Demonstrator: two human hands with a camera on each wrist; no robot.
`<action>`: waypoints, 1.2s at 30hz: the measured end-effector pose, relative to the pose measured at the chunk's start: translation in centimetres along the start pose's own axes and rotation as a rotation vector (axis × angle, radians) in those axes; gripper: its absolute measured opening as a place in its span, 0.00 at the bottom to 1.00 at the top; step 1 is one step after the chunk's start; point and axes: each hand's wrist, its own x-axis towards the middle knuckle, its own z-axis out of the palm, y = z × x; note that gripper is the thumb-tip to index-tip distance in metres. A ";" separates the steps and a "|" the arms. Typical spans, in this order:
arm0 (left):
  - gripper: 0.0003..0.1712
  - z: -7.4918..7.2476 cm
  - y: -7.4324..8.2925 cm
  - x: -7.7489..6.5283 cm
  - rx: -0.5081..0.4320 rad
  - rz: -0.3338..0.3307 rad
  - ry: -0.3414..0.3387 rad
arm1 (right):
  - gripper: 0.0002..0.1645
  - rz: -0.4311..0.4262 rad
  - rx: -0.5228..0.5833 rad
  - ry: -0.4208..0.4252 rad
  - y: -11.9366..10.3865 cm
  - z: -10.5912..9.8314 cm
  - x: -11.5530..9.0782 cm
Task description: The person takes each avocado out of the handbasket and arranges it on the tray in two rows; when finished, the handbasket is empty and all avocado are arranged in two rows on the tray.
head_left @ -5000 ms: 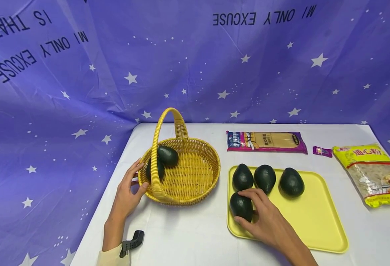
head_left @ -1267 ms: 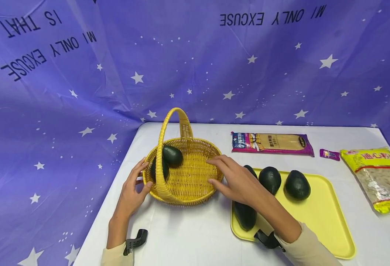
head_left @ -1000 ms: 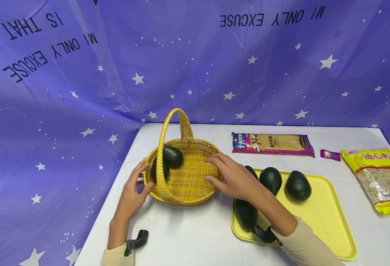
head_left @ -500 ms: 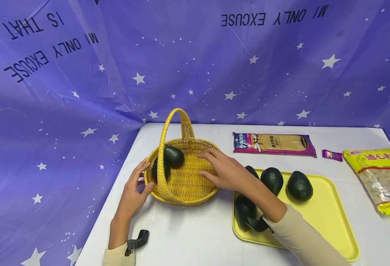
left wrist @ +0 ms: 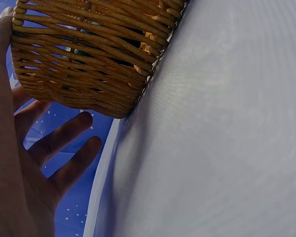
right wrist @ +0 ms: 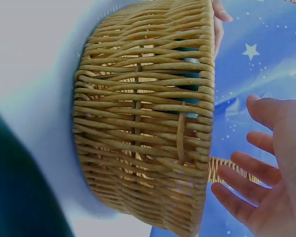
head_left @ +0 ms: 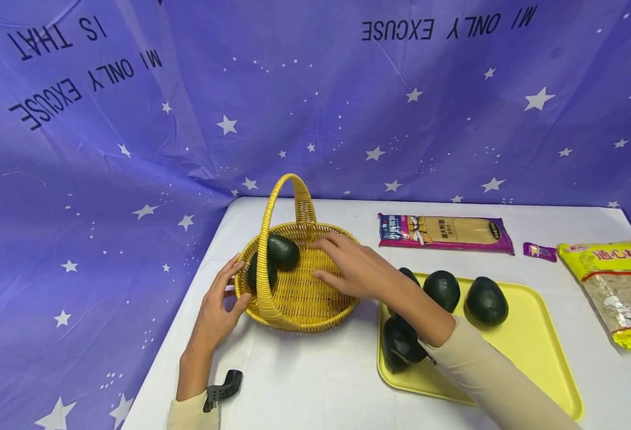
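Note:
The yellow wicker basket [head_left: 315, 292] stands on the table with two dark green avocados [head_left: 283, 251] at its left side, under the arched handle [head_left: 264, 263]. My left hand [head_left: 216, 319] rests against the basket's left rim. The left wrist view shows the fingers [left wrist: 71, 163] spread beside the weave. Over the right rim reaches my right hand [head_left: 355, 269], its relaxed fingers above the basket's inside and holding nothing. In the right wrist view that hand [right wrist: 281, 168] is beside the rim. Several more avocados [head_left: 486, 301] lie on the yellow tray [head_left: 536, 358], partly hidden by my right forearm.
Behind the tray lies a long pack of noodles [head_left: 444, 233]. A small purple packet [head_left: 539, 252] is to its right, and a yellow-topped bag [head_left: 611, 292] lies at the far right. A purple starry cloth [head_left: 315, 119] hangs behind the white table [head_left: 305, 382].
My right hand, earlier gripping an avocado on the tray, has moved left to the basket and farther over its inside. The left hand has stayed at the rim. Both basket avocados remain there.

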 end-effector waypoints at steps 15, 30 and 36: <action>0.40 0.0 0.2 0.0 -0.003 -0.020 -0.005 | 0.35 -0.044 0.034 -0.101 0.6 1.6 4.0; 0.40 -0.1 0.3 0.0 -0.011 -0.026 -0.008 | 0.43 -0.001 0.182 -0.217 2.2 4.2 6.5; 0.40 -0.2 0.3 0.1 -0.014 -0.019 -0.011 | 0.44 -0.071 0.200 -0.209 3.4 5.8 7.6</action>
